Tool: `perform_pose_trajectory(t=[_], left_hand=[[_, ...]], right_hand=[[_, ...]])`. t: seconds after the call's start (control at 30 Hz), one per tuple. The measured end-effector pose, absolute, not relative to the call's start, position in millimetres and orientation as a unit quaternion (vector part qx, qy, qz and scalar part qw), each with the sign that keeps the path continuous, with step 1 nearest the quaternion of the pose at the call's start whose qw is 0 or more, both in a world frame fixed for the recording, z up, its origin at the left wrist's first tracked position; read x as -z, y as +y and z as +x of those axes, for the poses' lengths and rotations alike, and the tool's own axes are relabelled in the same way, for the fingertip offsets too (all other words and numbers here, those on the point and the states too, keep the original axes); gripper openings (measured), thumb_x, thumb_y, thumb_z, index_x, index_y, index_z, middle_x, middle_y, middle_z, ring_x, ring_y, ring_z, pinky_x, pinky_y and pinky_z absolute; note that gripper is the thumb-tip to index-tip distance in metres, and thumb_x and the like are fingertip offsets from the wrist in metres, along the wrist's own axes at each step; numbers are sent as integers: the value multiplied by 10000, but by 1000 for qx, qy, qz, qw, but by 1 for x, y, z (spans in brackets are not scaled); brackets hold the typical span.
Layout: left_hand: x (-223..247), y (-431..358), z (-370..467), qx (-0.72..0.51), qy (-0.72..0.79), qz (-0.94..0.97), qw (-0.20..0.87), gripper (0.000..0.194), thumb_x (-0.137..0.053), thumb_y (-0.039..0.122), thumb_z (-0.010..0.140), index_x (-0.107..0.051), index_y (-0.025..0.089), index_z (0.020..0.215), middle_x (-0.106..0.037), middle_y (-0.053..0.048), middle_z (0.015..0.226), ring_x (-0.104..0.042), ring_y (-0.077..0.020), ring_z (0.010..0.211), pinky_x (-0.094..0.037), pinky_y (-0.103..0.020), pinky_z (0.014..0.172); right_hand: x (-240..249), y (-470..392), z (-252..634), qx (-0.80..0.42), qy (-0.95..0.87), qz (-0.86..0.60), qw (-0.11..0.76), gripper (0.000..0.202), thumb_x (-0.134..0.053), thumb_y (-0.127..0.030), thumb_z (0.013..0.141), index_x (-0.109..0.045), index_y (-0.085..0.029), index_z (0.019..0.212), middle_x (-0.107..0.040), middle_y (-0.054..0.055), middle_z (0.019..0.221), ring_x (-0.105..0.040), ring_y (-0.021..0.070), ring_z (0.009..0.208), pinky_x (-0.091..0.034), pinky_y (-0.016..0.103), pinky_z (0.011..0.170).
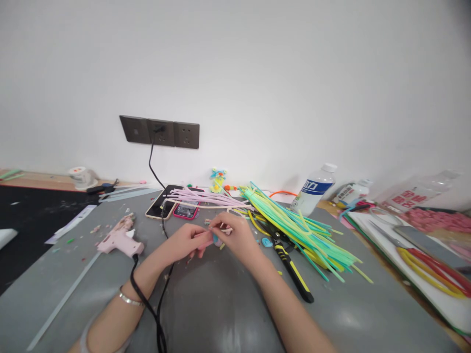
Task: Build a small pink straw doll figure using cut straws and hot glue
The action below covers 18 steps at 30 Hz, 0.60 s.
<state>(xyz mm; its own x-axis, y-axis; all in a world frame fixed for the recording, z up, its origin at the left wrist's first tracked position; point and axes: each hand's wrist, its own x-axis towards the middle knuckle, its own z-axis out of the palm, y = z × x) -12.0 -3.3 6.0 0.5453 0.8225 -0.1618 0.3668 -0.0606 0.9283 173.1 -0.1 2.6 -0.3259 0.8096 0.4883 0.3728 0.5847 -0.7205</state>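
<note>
Near the middle of the grey mat [206, 304], my left hand [189, 241] and my right hand [230, 235] meet, fingers pinched together around a small piece with pink and blue parts [216, 240]. Its shape is mostly hidden by the fingers. Just beyond my hands lie pale pink pipe cleaners [209, 197]. Green and yellow pipe cleaners [298, 225] form a large pile to the right, with black-and-yellow pliers [294, 272] partly under it. A small blue coil [267, 242] rests beside the pliers.
A pink glue gun [119, 240] lies at left, its black cable [158, 314] passing over my left forearm. Behind are two phones [162, 203], a small yellow-blue figure [218, 180] and a bottle [313, 189]. Red-and-yellow-handled scissors [430, 269] lie at right.
</note>
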Motion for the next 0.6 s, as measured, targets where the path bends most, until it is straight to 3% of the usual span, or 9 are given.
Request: perform_pose_trajectory(t=[0.13, 0.47, 0.6], left_hand=[[-6, -4, -8, -251, 446, 667, 542, 487, -505, 589, 856, -470, 180, 595, -559, 20, 518, -432, -81, 431, -311, -208, 464], [-10, -10, 4, -375, 416, 557, 613, 447, -573, 597, 835, -540, 161, 743, -621, 2, 690, -487, -64, 466, -268, -191, 445], [-12, -11, 6, -407, 389, 540, 625, 395, -618, 559, 833, -585, 166, 824, -587, 18, 706, -589, -103, 553, -343, -201, 475]], right_hand=[[-6, -3, 173, -187, -793, -370, 447, 129, -606, -77, 817, -644, -198, 795, -691, 30, 793, -620, 179, 777, -462, 276, 718], [-7, 1, 172, -183, -774, -322, 513, 124, -602, -90, 852, -632, -209, 832, -670, 64, 955, -642, 189, 933, -497, 305, 809], [-8, 1, 172, -179, -753, -326, 543, 108, -631, -119, 854, -660, -210, 803, -664, 67, 943, -643, 188, 926, -494, 314, 829]])
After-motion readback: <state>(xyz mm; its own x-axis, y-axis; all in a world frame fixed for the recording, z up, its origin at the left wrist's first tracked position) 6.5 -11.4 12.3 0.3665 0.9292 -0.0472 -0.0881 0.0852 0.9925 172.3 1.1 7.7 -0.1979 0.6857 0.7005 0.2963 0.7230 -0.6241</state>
